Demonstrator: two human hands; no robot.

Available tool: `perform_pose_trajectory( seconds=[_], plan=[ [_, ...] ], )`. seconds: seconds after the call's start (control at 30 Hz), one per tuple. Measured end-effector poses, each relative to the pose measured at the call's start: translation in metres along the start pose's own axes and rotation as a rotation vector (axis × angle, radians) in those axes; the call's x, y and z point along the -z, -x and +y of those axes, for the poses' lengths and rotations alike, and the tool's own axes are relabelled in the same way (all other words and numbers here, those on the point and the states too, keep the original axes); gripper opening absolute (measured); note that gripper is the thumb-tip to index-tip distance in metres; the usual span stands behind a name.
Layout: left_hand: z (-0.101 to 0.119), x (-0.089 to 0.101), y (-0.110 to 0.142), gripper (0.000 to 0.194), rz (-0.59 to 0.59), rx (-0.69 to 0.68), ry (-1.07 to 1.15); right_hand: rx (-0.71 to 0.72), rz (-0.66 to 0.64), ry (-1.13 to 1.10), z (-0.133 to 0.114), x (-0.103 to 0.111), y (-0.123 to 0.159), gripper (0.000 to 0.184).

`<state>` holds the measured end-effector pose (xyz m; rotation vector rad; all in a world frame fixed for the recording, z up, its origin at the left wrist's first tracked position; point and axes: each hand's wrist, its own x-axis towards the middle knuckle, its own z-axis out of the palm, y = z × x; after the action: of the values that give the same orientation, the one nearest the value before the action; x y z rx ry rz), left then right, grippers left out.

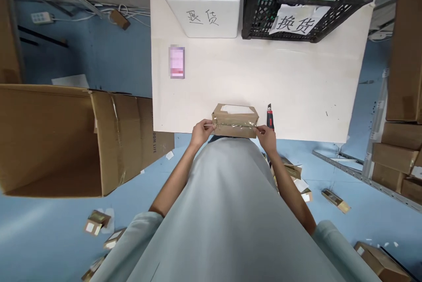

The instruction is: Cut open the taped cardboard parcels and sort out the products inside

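Observation:
A small brown cardboard box [235, 130] sits at the front edge of the white table, close to my body. Clear shiny tape runs along its near side, and a white label lies on its top. With fingers pinched, my left hand [201, 133] grips the box's left end. My right hand [266, 137] pinches the opposite end in the same way. Just beyond my right hand lies a red and black utility knife [270, 117], its tip pointing away from me.
On the table [316, 88] stand a white bin [211, 16] with colourful packs and a black crate [280, 22] with green boxes. A pixelated pink item [177, 62] lies left. A large open carton [121, 141] stands left; cardboard boxes [395, 156] are stacked right.

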<state>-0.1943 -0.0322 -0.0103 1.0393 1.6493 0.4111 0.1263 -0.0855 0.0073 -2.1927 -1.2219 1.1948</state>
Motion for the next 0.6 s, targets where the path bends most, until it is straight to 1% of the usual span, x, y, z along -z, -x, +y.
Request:
perform_pose_trajectory(
  seconds=[0.1, 0.2, 0.27, 0.37, 0.5, 0.6],
  plan=[
    [-0.01, -0.004, 0.014, 0.027, 0.018, 0.038, 0.078, 0.01, -0.056, -0.031, 0.01, 0.0, 0.008, 0.036],
    [-0.007, -0.015, 0.019, 0.026, 0.096, 0.04, 0.126, 0.042, -0.058, -0.016, 0.013, -0.001, 0.005, 0.034],
    [0.001, -0.023, 0.016, 0.027, 0.15, 0.021, 0.136, 0.071, -0.047, 0.006, 0.01, -0.001, -0.004, 0.033],
    [0.018, -0.031, 0.005, 0.03, 0.224, -0.018, 0.106, 0.104, -0.056, 0.027, 0.0, 0.002, -0.022, 0.033],
    [0.038, -0.035, -0.011, 0.03, 0.297, -0.027, 0.038, 0.073, -0.072, 0.09, -0.016, 0.011, -0.044, 0.036],
    [0.046, -0.038, -0.016, 0.03, 0.319, -0.042, 0.055, 0.075, -0.044, 0.106, -0.024, 0.021, -0.057, 0.035]
  ],
)
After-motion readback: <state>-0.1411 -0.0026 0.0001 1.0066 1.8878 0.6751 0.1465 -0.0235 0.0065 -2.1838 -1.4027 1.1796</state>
